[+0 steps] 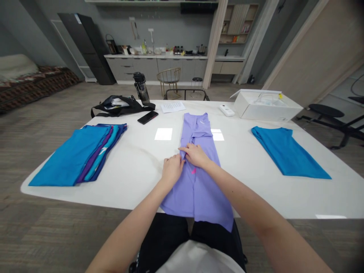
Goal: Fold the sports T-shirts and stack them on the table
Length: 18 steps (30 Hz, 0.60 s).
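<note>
The purple shirt [210,182] lies lengthwise in the middle of the frame, its long axis running nearly straight up and down. The narrower end, with a small white logo, points to the top of the frame; the wider hem points down and hangs past the near edge of the table [136,151], lowest at its right corner. A fold runs down its middle, beside a small pink mark.

Both hands are at the shirt's left edge, close together. The left hand [172,168] has its fingers bent on the cloth; the right hand [195,154] is partly curled, index finger reaching left. Whether either pinches the fabric I cannot tell. The hands and right forearm cover part of the shirt's middle.

At left, a stack of folded clothes [74,151] shows blue, purple and teal layers. Blue cloth [288,151] lies at right, well apart from the shirt. Above left are a phone [148,117], a black bag [118,106], a bottle [141,89] and a printed sheet [173,107]. Above right, a small white device [226,110] lies near an open white box [264,106].
</note>
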Tool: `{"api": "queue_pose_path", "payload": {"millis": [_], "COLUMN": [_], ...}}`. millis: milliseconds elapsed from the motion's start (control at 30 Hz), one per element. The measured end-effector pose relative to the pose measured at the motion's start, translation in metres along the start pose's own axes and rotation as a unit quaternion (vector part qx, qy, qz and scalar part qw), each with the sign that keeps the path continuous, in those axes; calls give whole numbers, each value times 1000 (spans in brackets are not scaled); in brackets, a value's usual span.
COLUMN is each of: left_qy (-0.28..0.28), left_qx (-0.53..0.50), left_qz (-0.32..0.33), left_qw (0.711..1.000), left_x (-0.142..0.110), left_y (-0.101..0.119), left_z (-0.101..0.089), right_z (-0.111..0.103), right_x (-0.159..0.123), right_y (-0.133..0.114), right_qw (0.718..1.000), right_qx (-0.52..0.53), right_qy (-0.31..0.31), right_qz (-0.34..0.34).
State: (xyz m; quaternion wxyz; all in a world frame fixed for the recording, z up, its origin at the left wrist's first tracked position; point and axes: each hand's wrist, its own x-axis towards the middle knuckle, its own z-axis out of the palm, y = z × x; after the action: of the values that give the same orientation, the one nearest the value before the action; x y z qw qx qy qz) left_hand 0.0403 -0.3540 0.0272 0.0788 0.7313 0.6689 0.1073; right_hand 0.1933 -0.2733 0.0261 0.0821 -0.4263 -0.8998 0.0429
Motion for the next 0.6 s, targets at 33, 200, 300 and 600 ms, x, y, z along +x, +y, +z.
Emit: {"api": "queue_pose_path", "payload": {"millis": [33,200,300,600], "left_qy": [14,0,-46,23], "left_qx": [-9,-35,6,18], "left_qz": [18,19,-1,46], "left_qw": [1000,999,999,999], "left_x": [-6,-38,-57,-110], "left_y": [3,8,0,4], "left_z": [-1,-6,-12,-37], "right_z": [-1,-5,-4,-1], "right_x": [-1,-15,-27,-73], "right_y": [-2,-2,4,-34], "right_qw": [1000,999,996,997], "right_qx": [0,3,-12,-7], "right_qy": [1,28,26,42], "right_qz": [-11,32,80,-71]}}
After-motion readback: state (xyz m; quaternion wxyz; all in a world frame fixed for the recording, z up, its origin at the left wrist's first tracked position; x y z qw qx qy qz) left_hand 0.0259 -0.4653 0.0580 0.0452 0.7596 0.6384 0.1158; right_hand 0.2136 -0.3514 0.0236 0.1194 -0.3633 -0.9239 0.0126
